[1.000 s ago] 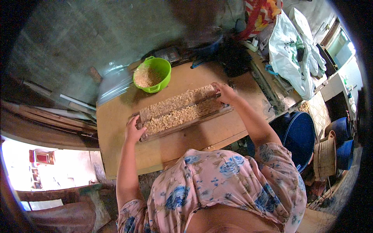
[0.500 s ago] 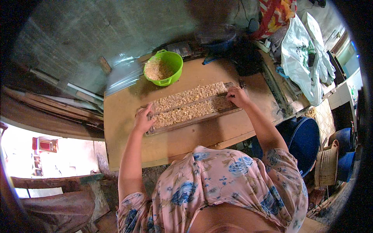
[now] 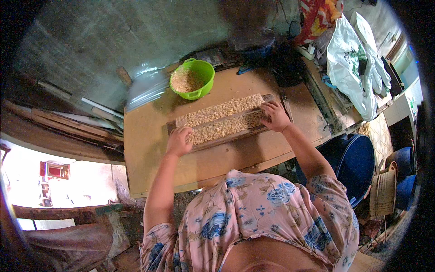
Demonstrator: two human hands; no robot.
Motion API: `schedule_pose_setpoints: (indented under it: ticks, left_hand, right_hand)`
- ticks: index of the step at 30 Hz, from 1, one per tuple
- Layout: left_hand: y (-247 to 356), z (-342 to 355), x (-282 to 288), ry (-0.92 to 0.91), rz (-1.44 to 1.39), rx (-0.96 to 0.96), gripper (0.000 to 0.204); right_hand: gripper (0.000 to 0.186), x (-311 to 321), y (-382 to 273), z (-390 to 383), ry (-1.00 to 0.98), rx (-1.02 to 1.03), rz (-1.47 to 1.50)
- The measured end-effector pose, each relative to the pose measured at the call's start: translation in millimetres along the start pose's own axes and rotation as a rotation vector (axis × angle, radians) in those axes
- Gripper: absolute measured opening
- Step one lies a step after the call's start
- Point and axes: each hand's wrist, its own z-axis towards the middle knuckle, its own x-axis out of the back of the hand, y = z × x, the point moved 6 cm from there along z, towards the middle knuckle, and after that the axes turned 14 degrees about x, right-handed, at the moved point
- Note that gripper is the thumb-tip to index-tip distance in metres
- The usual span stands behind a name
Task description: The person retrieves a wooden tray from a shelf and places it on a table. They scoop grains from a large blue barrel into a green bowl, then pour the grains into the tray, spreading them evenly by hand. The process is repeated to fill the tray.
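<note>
A long wooden mould [image 3: 270,97] lies slightly slanted on the table, its two parallel channels filled with pale, lumpy pieces like puffed grain or nuts. The far strip of pale pieces [image 3: 219,110] and the near strip [image 3: 222,129] are split by a thin divider. At the mould's left end, my left hand [image 3: 180,141] is closed, fingers curled over the near corner; its fingertips are partly hidden. My right hand [image 3: 275,117] lies over the right end of the near strip, fingers stretched out across the channel and thumb apart.
A bright green basin [image 3: 206,75] with more pale pieces stands beyond the mould, beside clear plastic sheets [image 3: 147,93]. White plastic bags [image 3: 346,63] hang at the right. A blue barrel [image 3: 360,167] stands below the table's [image 3: 149,167] right side.
My left hand has shifted right and nearer, from the mould's left end onto its near corner. My right hand has moved slightly left, its fingers now further over the near strip.
</note>
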Motion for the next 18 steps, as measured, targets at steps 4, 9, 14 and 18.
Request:
schedule_pose_setpoints:
  ticks: [4,9,14,18]
  left_hand:
    - [33.9,7.2,-13.5,0.067,0.047,-0.027,0.027]
    - [40.7,10.8,-29.3,-0.01,0.01,0.05,0.02]
    - [42.6,4.1,-32.4,0.063,0.034,0.007,0.014]
    - [42.2,0.0,-31.8,0.065,0.003,0.033,0.012]
  right_hand:
    - [0.036,-10.7,-6.0,4.2,-0.04,0.089,-0.071]
    - [0.029,-33.8,-2.7,-0.2,-0.178,0.12,-0.155]
    - [0.027,-31.4,-9.7,-6.0,-0.155,0.191,-0.219]
    - [0.026,-27.5,-14.1,-8.3,-0.195,0.163,-0.239]
